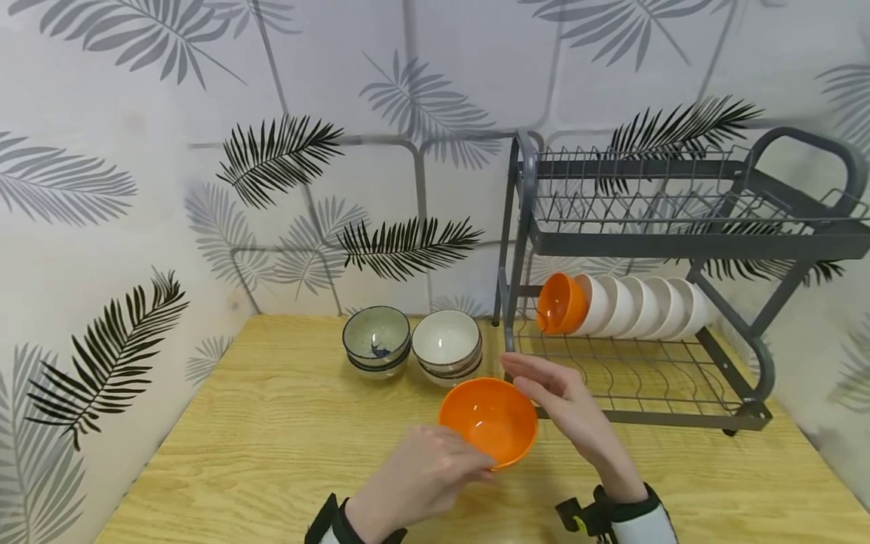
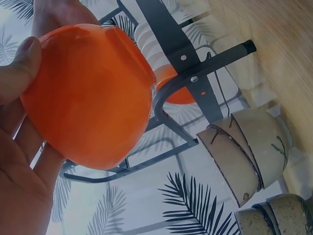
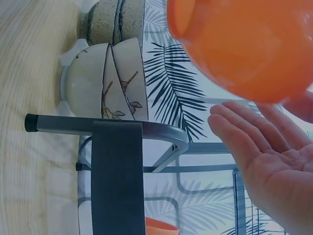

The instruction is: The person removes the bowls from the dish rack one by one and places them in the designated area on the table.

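One orange bowl: mid-handover, I reckon
Left grip: pinching it
Right grip: straight-fingered, probably should pinch next

1. Left hand grips orange bowl, near rim.
2. Right hand at bowl's right rim.
3. Table: two stacked bowl piles behind.
4. Rack, lower tier: white bowls, second orange bowl.

Orange bowl, grey rack, leaf-patterned wall
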`<act>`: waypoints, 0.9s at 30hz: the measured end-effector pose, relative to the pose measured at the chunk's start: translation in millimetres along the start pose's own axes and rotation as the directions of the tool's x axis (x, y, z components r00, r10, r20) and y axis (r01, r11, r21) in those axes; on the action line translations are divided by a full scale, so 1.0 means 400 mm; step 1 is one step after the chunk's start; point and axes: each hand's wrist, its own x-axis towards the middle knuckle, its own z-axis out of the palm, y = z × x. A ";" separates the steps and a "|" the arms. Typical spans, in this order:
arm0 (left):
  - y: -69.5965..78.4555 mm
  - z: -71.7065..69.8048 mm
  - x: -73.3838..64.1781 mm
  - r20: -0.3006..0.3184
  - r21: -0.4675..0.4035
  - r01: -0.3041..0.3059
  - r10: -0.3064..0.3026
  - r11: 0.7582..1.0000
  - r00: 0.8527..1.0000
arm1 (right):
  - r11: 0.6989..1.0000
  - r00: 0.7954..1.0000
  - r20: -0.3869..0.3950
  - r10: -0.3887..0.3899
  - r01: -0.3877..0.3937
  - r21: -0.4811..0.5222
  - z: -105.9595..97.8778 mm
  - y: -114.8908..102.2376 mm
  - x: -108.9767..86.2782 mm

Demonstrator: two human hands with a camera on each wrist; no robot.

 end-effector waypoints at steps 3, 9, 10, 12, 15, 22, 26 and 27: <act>-0.006 -0.009 -0.008 0.012 -0.011 0.022 -0.022 1.000 1.000 | 1.000 1.000 0.011 -0.013 0.013 0.004 -0.004 0.001 -0.003; -0.029 -0.032 -0.027 0.055 -0.036 0.127 -0.125 0.991 0.991 | 0.999 0.999 0.027 -0.031 0.030 0.013 -0.011 0.001 -0.006; -0.033 -0.036 -0.032 0.067 -0.031 0.150 -0.148 0.988 0.987 | 0.999 0.999 0.030 -0.033 0.033 0.015 -0.012 0.000 -0.006; -0.042 -0.045 -0.041 0.090 -0.015 0.189 -0.187 0.982 0.978 | 0.999 0.999 0.034 -0.036 0.035 0.020 -0.013 0.000 -0.006; -0.057 -0.057 -0.057 0.120 -0.001 0.244 -0.242 0.970 0.963 | 0.999 0.999 0.041 -0.035 0.034 0.028 -0.016 0.001 -0.007; -0.092 -0.084 -0.091 0.166 0.014 0.371 -0.368 0.928 0.915 | 0.999 0.998 0.046 -0.039 0.038 0.035 -0.023 0.004 -0.010; -0.111 -0.097 -0.108 0.185 0.024 0.431 -0.427 0.902 0.885 | 0.999 0.998 0.041 -0.047 0.046 0.022 -0.027 0.003 -0.010; -0.117 -0.099 -0.112 0.186 0.028 0.442 -0.439 0.897 0.879 | 0.999 0.998 0.040 -0.049 0.049 0.021 -0.028 0.003 -0.010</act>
